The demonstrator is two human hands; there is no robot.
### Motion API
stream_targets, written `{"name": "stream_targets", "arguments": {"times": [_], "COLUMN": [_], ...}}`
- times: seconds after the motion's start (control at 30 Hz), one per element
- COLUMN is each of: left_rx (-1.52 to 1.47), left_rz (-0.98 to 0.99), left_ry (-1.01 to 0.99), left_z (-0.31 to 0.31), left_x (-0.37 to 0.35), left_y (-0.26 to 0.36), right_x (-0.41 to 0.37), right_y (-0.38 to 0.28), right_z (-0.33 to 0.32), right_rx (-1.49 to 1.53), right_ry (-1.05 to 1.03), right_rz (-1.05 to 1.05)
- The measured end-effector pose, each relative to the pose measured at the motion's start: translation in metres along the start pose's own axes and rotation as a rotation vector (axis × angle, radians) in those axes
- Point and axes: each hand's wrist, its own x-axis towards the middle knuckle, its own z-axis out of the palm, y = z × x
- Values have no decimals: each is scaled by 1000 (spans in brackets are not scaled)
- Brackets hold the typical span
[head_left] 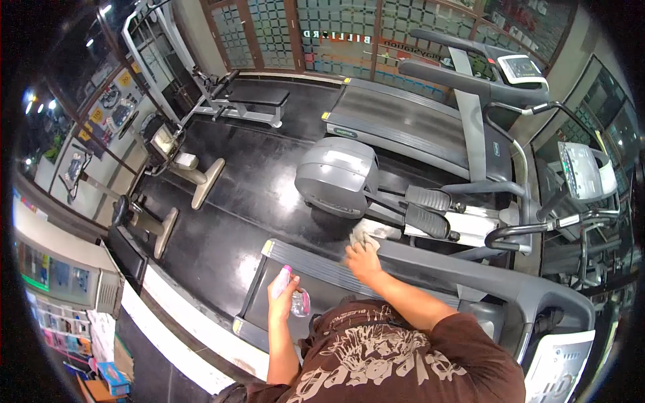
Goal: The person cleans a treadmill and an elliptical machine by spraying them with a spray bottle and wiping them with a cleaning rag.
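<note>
My left hand (285, 293) is closed around a clear bottle (300, 303) with a pink top, held over the near treadmill (322, 279). My right hand (363, 260) grips a pale, crumpled cloth (363, 236) above the near treadmill's side, close to the white frame part of the grey elliptical machine (339, 176). The cloth bunches out past my fingers, and whether it touches the machine cannot be made out.
Beyond the elliptical stands another treadmill (403, 124). A bench (259, 97) and exercise bikes (181, 168) are on the left side. The near treadmill's console (559, 366) is at the lower right. Shelves (67, 329) stand at the lower left.
</note>
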Motion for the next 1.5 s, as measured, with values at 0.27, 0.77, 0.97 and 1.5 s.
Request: {"name": "stream_targets", "arguments": {"times": [0.27,0.77,0.97,1.5], "left_rx": [64,146,-12,148], "left_rz": [-14,17,107,63], "left_ry": [50,-76,-214,-204], "left_z": [-10,2,26,7], "left_x": [-14,6,11,25], "left_y": [-6,14,12,21], "right_x": [-153,-33,-169,-68], "right_y": [85,19,75,15], "right_z": [25,-17,12,-30], "right_rx": [-14,113,161,203], "right_ry": [222,144,172,172], "right_rz": [-37,75,281,61]}}
